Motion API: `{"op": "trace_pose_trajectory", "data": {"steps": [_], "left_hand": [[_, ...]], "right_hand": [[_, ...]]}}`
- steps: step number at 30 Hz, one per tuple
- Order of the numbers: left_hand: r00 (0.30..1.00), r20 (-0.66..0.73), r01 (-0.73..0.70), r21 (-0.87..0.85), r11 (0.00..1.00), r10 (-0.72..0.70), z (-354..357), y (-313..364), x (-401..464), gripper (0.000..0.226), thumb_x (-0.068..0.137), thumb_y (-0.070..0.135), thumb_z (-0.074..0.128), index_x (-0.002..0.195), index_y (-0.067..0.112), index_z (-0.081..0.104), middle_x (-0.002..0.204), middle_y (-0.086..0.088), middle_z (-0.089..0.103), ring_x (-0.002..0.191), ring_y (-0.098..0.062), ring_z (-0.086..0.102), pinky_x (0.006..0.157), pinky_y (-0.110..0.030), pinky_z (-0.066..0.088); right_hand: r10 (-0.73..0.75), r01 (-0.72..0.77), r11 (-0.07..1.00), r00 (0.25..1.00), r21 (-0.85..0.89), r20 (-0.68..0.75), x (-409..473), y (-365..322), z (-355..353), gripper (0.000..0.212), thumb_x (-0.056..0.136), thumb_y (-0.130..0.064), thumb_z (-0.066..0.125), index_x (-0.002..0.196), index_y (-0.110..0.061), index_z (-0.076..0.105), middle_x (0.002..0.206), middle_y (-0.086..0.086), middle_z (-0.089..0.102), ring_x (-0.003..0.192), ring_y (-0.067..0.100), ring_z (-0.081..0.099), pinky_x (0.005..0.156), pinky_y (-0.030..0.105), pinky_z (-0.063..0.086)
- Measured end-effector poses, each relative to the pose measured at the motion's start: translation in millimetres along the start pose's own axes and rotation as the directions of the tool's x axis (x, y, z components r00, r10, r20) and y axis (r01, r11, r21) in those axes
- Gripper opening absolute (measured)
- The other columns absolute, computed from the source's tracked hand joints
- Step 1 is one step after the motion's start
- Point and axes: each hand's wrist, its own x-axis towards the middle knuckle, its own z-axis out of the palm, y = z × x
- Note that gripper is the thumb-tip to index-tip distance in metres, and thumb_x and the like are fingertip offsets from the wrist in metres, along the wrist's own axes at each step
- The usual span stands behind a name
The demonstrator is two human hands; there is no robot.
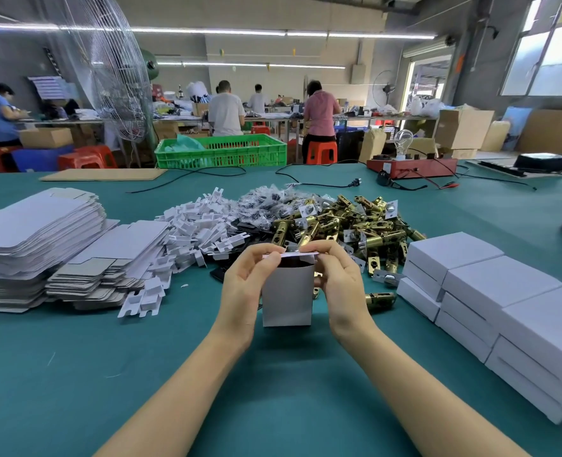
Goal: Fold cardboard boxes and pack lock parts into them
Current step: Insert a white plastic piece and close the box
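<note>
- Closing the top flap is the step in hand, judging from the head view: the box stands upright on the counter with its mouth up and something dark showing just inside the opening.
- Left hand has its fingers curled, pinching the left end of the flap between thumb and fingertips; this grip is pressed together on the card.
- Right hand does the same at the right end, fingers curled over the flap edge, while its palm sits against the right wall of the box.
- To do it well, both ends should go down evenly so the flap's tongue slides inside the front wall instead of buckling; the contents likely need to sit below the rim first.
- Relative to the grip, the box body hangs directly beneath and between the two hands, its base on the counter.
- Beyond the grip lie the brass latches; beyond and to the left, the white inserts.
- Far to the left of the grip are the flat blanks; to the right, the finished boxes in stacked rows.
- One loose latch lies just right of the right hand, close enough to snag a sleeve or wrist.
</note>
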Motion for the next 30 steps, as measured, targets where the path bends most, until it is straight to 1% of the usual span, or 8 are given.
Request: {"op": "trace_pose_trajectory", "data": {"steps": [3,6,9,14,17,22,27,30], "left_hand": [[1.0,-0.007,-0.006,0.012,1.0,0.006,-3.0,-0.5,1.1,0.014,0.082,0.035,0.059,0.089,0.028,0.07,0.091,-0.001,0.067,0.071,-0.014,0.055,0.051,-0.022,0.04],[1.0,0.003,-0.03,0.033,0.999,0.03,-1.9,-0.1,-0.7,0.014,0.083,0.033,0.06,0.092,0.031,0.069,0.087,0.006,0.066,0.069,-0.009,0.056,0.051,-0.014,0.04],[0.999,-0.006,-0.046,0.058,0.997,0.046,-2.4,0.7,-1.6,0.016,0.083,0.03,0.061,0.097,0.033,0.068,0.089,0.007,0.066,0.072,-0.009,0.056,0.053,-0.014,0.041],[0.993,-0.049,-0.1,0.127,0.987,0.107,0.0,-0.3,-2.4,0.018,0.097,0.015,0.058,0.111,0.026,0.061,0.101,0.0,0.065,0.079,-0.008,0.056,0.062,-0.02,0.042],[0.987,-0.055,-0.142,0.158,0.977,0.152,1.7,-0.7,-2.8,0.019,0.099,0.015,0.055,0.106,0.031,0.062,0.094,0.003,0.062,0.076,-0.008,0.055,0.066,-0.025,0.042],[0.991,-0.038,-0.125,0.131,0.984,0.131,1.5,0.8,-3.4,0.019,0.09,0.027,0.055,0.087,0.042,0.065,0.081,0.019,0.062,0.067,-0.003,0.053,0.052,-0.016,0.039],[0.989,-0.028,-0.14,0.151,0.979,0.146,0.5,-2.1,-2.7,0.016,0.091,0.031,0.053,0.086,0.041,0.064,0.092,0.005,0.067,0.07,-0.005,0.054,0.054,-0.016,0.04],[0.985,-0.021,-0.163,0.175,0.971,0.169,-1.8,-4.3,-1.8,0.027,0.1,0.02,0.053,0.086,0.04,0.064,0.091,0.008,0.066,0.07,-0.005,0.055,0.055,-0.016,0.04]], "right_hand": [[0.013,-0.012,1.0,0.999,-0.01,0.036,-0.9,-2.5,-0.2,0.024,0.081,-0.031,0.043,0.082,-0.021,0.064,0.092,0.004,0.065,0.082,0.014,0.055,0.063,0.024,0.042],[-0.057,0.06,0.997,0.997,-0.057,0.055,-3.4,0.4,0.1,0.022,0.086,-0.041,0.052,0.09,-0.022,0.062,0.084,-0.012,0.063,0.078,0.005,0.057,0.063,0.015,0.044],[-0.07,0.073,0.994,0.997,-0.082,0.043,-3.4,4.0,-0.4,0.015,0.085,-0.04,0.056,0.092,-0.029,0.062,0.083,-0.018,0.062,0.078,0.001,0.057,0.066,0.014,0.045],[-0.104,0.106,0.988,0.994,-0.113,0.023,-2.9,7.8,-1.1,0.011,0.096,-0.026,0.057,0.099,-0.036,0.062,0.093,-0.006,0.063,0.081,0.007,0.056,0.071,0.024,0.047],[-0.146,0.149,0.976,0.989,-0.159,0.034,-3.5,7.7,0.3,0.018,0.098,-0.023,0.054,0.098,-0.038,0.064,0.096,-0.012,0.063,0.082,0.011,0.056,0.075,0.034,0.047],[-0.155,0.158,0.973,0.988,-0.169,0.027,-3.8,9.6,0.1,0.018,0.098,-0.015,0.053,0.096,-0.028,0.065,0.105,-0.002,0.064,0.09,0.023,0.059,0.081,0.049,0.049],[-0.181,0.179,0.967,0.983,-0.18,0.008,-5.3,10.6,0.7,0.013,0.092,-0.024,0.054,0.094,-0.028,0.065,0.101,0.001,0.065,0.088,0.023,0.059,0.078,0.045,0.049],[-0.201,0.201,0.957,0.979,-0.208,0.017,-5.0,11.7,0.5,0.013,0.089,-0.028,0.053,0.094,-0.03,0.065,0.1,0.002,0.065,0.086,0.019,0.059,0.074,0.039,0.048]]}}
